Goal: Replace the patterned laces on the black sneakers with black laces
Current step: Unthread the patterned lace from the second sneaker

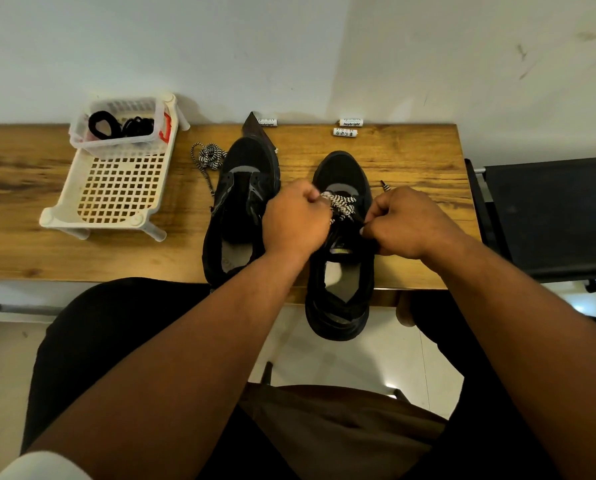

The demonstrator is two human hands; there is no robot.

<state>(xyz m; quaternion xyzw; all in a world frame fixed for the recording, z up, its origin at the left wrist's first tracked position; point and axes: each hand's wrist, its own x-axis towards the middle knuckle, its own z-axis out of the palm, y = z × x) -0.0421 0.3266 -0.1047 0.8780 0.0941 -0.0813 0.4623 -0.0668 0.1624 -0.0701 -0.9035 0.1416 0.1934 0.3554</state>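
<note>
Head view looks down past the person's knees to a wooden table [411,161] whose near edge carries two black fabric sneakers. Nearest, the right-hand black sneaker [341,258] overhangs that edge by its heel; both fists are closed over its throat. The left hand [295,220] pinches the black-and-white patterned lace [340,202] where it still crosses the upper eyelets, and the right hand [407,223] has its fingers curled at the opposite eyelet row, seemingly on a strand, one lace tip poking out just beyond it. To do this well, I'd say loosen each crossing in turn and draw the lace out evenly, steadying the shoe so it doesn't tip off the edge. Just beside it, the left-hand black sneaker [241,209] lies lace-free, tongue open. Farther back sits its removed patterned lace in a loose heap [208,157]. Farther left, a white perforated plastic rack [116,188] holds a clear tub with coiled black laces [120,126]. By the wall lie small white labelled cylinders [348,128].
</note>
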